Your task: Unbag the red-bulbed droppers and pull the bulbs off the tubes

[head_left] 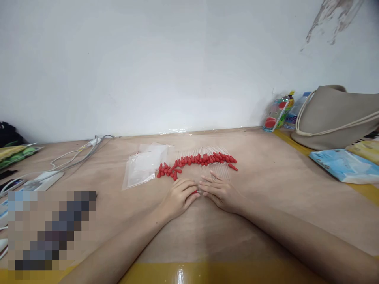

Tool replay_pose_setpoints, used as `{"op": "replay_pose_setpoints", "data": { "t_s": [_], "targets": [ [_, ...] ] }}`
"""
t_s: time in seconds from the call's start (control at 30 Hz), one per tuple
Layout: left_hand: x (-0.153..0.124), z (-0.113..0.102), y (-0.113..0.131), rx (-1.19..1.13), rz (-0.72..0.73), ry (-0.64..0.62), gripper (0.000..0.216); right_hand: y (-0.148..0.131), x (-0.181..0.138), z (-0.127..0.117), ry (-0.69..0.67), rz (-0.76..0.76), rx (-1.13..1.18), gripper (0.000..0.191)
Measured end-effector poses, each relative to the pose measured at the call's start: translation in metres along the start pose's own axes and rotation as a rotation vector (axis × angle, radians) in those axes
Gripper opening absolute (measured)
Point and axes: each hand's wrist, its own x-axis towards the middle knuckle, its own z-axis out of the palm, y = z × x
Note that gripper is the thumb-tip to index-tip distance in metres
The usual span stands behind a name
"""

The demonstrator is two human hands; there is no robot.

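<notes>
My left hand [181,196] is closed around a red rubber bulb [194,192], pinched between thumb and fingers. Fingertips almost meeting it, my right hand [224,192] is closed on a thin clear tube [199,191], whose end shows at the red bulb. Whether the tube sits inside the bulb cannot be made out. Just beyond my hands lies a long row of red rubber bulbs [204,159], with a looser cluster at its left end. Thin clear tubes [227,173] lie side by side under and behind the row. Clear plastic bags [142,167] lie flat to the left.
A grey bag [334,114], drink bottles [275,114] and a blue-and-white packet [345,165] stand or lie at the right. Cables [78,152] and a power strip [47,181] run along the left. A white wall [177,71] borders the table's back.
</notes>
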Motion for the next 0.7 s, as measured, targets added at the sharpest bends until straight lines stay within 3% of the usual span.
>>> {"op": "replay_pose_setpoints", "data": {
  "t_s": [0.7],
  "targets": [
    [-0.0046,-0.0075,0.0044,-0.003,0.038,-0.122,0.012,-0.0021,-0.0052,-0.0016,0.048,-0.132,0.124,0.03]
  ]
}}
